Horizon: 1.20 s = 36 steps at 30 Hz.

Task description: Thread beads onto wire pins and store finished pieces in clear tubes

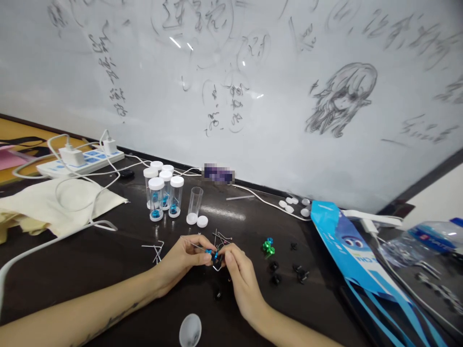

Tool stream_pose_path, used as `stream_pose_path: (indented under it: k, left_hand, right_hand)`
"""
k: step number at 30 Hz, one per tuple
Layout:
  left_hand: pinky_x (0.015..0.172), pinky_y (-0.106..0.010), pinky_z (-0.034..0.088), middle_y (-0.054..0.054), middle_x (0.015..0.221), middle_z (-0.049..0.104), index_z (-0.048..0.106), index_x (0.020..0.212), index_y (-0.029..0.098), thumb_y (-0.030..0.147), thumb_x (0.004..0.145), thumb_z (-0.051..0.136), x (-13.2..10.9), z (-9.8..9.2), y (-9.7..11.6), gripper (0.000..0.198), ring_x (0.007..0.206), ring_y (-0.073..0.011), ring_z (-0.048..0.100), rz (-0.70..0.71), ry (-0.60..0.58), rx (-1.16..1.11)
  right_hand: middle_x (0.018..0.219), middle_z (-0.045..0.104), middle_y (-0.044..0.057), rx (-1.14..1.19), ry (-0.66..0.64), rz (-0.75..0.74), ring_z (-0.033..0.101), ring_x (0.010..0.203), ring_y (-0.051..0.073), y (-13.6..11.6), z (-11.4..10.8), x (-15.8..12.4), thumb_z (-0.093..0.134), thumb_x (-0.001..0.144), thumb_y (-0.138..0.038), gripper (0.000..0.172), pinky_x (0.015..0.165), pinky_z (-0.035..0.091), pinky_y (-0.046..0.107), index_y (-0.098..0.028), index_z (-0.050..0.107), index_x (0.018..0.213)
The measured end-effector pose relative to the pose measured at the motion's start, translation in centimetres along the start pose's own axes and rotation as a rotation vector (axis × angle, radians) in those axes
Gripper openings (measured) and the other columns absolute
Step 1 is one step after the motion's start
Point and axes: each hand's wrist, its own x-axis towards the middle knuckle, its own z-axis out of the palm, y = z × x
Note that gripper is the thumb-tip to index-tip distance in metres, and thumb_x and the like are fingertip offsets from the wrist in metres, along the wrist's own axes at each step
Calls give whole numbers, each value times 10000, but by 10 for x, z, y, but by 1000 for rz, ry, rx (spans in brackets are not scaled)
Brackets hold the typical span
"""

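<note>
My left hand (188,258) and my right hand (240,274) meet over the dark table, both closed around a small blue and black part (214,255). A thin metal rod runs from the part through my left fingers. Thin metal pieces (222,238) lie just behind the hands, and bent metal pins (156,250) lie left of my left hand. To the right are green and blue parts (268,247) and several black parts (275,273). A black piece (217,293) lies in front, nearer me.
Capped clear tubes (156,200) with blue parts stand behind left, beside an open tube (195,205) and white cap (202,221). A translucent cup (190,330) is near the front. A blue bag (347,246) and bottle (430,238) lie right; a power strip (85,165) sits left.
</note>
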Motion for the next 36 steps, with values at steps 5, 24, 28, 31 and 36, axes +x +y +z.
stream_pose_path:
  k: [5,24,28,31,36]
  left_hand:
    - [693,-212,407,-2,708,681,749,825,156,183,699,828,0,0,1,151,674,-103,585,-2,1,-2]
    - [699,-227,416,-16,734,686,753,817,150,188,692,831,-1,2,5,152,684,-115,580,-11,29,-12]
    - [683,-223,411,-10,704,679,753,809,149,186,687,834,-1,2,4,151,666,-111,571,-14,29,-13]
    - [687,-230,415,-11,702,680,754,808,149,186,676,840,-2,3,5,161,666,-116,573,-16,36,-16]
    - [700,-244,422,-16,719,684,753,798,149,202,669,844,-3,4,6,166,675,-127,580,-18,45,-18]
  right_hand:
    - [811,557,9,-4,1,11,505,794,184,1,1,-1,324,1027,-404,367,747,363,287,-217,580,843]
    - [836,594,15,29,40,42,531,816,197,1,1,-2,331,1014,-454,359,746,392,288,-239,606,928]
    - [825,594,15,27,40,31,531,815,197,1,1,-1,329,1017,-446,373,743,383,291,-229,608,899]
    - [828,595,19,17,35,37,532,819,198,1,1,-1,326,1018,-445,378,744,386,294,-224,609,901]
    - [858,601,22,26,48,53,541,830,202,1,0,-2,332,1014,-455,353,753,405,299,-236,604,973]
